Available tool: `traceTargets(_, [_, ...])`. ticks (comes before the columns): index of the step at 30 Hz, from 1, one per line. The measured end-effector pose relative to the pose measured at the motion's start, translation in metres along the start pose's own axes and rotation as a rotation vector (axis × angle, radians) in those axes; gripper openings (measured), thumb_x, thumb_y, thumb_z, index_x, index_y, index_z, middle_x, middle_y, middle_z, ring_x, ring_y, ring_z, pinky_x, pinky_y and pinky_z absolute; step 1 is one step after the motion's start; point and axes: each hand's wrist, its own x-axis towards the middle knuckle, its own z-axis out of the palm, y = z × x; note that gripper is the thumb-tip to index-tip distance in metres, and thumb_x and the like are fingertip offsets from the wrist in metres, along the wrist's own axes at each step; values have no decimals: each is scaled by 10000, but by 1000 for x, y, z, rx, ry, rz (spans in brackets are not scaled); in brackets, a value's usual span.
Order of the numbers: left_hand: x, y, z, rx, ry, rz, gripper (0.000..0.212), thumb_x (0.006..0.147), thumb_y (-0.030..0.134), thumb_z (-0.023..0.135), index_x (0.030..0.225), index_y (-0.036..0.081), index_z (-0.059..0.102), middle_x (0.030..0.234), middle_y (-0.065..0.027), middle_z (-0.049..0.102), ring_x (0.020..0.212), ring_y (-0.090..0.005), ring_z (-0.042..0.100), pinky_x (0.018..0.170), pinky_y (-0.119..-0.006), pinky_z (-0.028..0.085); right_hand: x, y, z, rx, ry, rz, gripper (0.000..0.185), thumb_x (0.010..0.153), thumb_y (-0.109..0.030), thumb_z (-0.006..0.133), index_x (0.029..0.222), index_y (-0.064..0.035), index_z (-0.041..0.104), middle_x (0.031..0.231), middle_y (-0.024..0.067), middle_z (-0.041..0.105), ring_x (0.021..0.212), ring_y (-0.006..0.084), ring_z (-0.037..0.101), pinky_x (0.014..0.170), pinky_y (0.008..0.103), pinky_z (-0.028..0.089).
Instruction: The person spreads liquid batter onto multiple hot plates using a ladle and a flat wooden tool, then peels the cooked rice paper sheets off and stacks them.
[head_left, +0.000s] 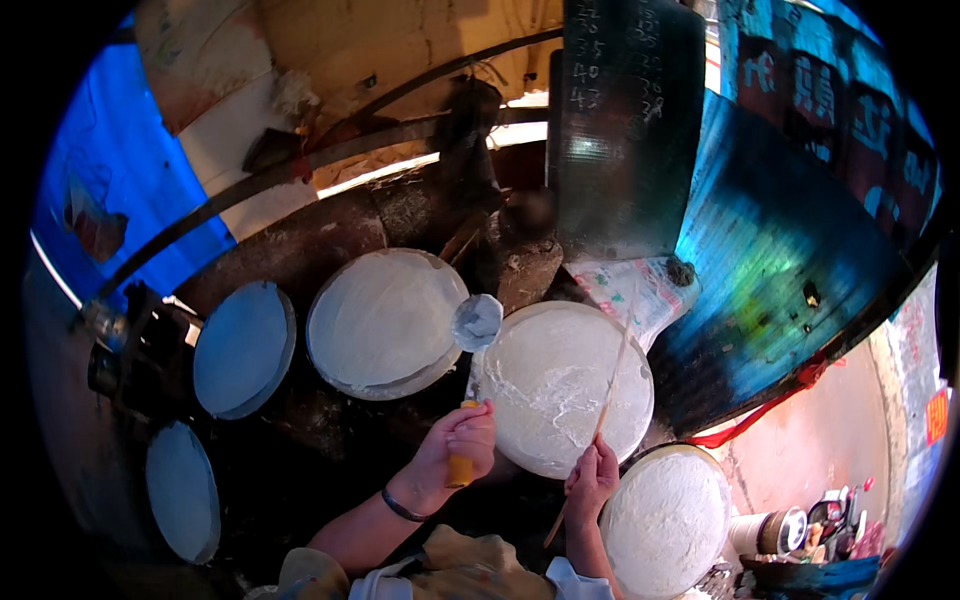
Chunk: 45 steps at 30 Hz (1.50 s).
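My left hand (457, 442), with a dark band at its wrist, is closed around the yellow handle (460, 471) of a tool. A round greyish metal head (477, 322), like a ladle's bowl, shows above that hand, over the gap between two round discs. My right hand (592, 476) grips a thin wooden stick (615, 367), which slants up across the pale round disc (555, 375) before me. White, uneven streaks mark this disc's surface. Whether the stick touches the disc, I cannot tell.
More round, pale-topped discs stand around: one (386, 322) at upper left, two bluish ones (244, 349) farther left, and a rough white one (667, 521) at lower right. A dark board (626, 135) with chalked numbers rises behind, beside a printed plastic bag (637, 289). A white cylindrical container (750, 532) lies lower right.
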Motion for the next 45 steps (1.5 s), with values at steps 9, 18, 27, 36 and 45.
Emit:
traceTargets(9, [-158, 9, -30, 75, 20, 342, 150, 896, 77, 446, 983, -18, 523, 571, 36, 372, 434, -15, 381, 410, -142, 360, -44, 58, -85, -1277, -142, -533, 227, 765, -49, 618, 992, -47, 614, 792, 173, 614, 691, 323, 603, 620, 370, 483])
traceTargets(18, [-300, -40, -59, 265, 258, 750, 161, 916, 76, 406, 1047, 32, 489, 595, 25, 389, 450, -6, 372, 403, -133, 347, -9, 72, -72, -354, 311, 157, 190, 867, -250, 552, 803, -73, 527, 502, 38, 463, 341, 148, 443, 301, 295, 342])
traceTargets(27, [-339, -30, -71, 264, 141, 846, 174, 913, 69, 408, 1063, 28, 486, 590, 18, 400, 446, -13, 390, 399, -136, 350, -62, 76, 10, -985, -298, -735, 183, 773, -187, 659, 898, -58, 629, 684, 130, 631, 637, 248, 629, 569, 361, 491])
traceTargets(36, [-312, -18, -58, 202, 74, 887, 168, 906, 67, 417, 1060, 33, 477, 573, 17, 380, 432, -18, 380, 409, -152, 359, 117, 63, 57, -993, -102, -640, 310, 746, -218, 657, 915, 40, 630, 685, 154, 628, 646, 239, 614, 617, 352, 478])
traceTargets(45, [-278, 0, -24, 159, -9, 994, 157, 893, 64, 426, 1032, 49, 498, 571, 22, 376, 420, -23, 375, 414, -157, 369, 188, 110, 264, -777, -263, -341, 300, 722, -280, 659, 660, 4, 585, 631, 84, 592, 582, 192, 560, 570, 351, 445])
